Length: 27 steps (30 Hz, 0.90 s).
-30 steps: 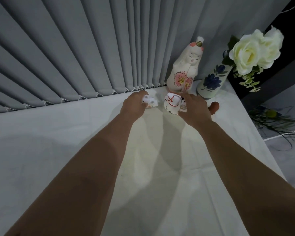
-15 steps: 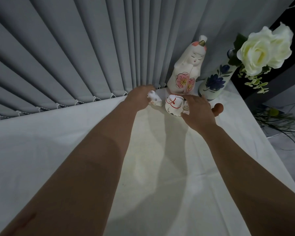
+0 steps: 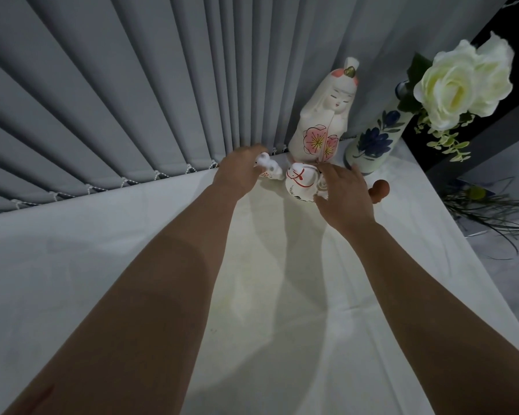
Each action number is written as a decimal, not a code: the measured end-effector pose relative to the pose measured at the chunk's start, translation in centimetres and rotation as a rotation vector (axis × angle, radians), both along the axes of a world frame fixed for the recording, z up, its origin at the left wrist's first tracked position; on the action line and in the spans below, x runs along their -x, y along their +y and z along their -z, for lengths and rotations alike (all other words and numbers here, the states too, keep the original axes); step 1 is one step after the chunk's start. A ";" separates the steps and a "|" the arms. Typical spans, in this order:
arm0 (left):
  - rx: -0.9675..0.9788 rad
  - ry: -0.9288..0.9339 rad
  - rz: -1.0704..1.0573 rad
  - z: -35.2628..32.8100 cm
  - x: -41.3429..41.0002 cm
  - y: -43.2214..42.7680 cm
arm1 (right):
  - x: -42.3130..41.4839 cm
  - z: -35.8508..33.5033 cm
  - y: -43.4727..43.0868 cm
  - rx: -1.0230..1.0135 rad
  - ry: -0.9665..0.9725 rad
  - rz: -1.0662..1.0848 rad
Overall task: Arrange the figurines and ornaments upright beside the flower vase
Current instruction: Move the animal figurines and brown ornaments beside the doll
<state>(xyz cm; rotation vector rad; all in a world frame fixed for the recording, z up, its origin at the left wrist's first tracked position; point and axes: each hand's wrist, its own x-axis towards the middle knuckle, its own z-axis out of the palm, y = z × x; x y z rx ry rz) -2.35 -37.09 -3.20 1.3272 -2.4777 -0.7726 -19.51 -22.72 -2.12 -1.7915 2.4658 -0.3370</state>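
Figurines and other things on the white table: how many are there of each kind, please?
Tall doll figurine: 1
Small white animal figurines: 2, one at the left hand, one at the right hand
Brown ornament: 1
Flower vase: 1
Total: 5

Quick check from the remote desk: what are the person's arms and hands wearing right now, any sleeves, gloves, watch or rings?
Nothing worn is visible. Both forearms are bare along the whole stretch in view, with no sleeve edge showing. The left hand and right hand have no gloves, and neither wrist carries a watch or band. No rings show on the visible fingers, though the left hand's fingertips are curled out of sight.
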 end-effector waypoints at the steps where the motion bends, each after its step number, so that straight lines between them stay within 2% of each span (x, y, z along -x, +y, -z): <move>1: 0.002 -0.005 0.001 0.0 0.2 0.0 | 0.0 0.0 0.0 0.000 0.005 0.001; 10: -0.009 -0.043 0.017 -0.2 0.4 -0.3 | -0.4 0.0 0.0 -0.017 0.042 0.037; 21: -0.021 0.003 0.012 -0.3 0.2 0.2 | -0.6 -0.2 0.1 -0.047 0.084 0.057; 27: -0.015 -0.059 0.006 -1.0 -0.6 0.8 | -0.8 -0.7 0.4 -0.074 0.107 0.023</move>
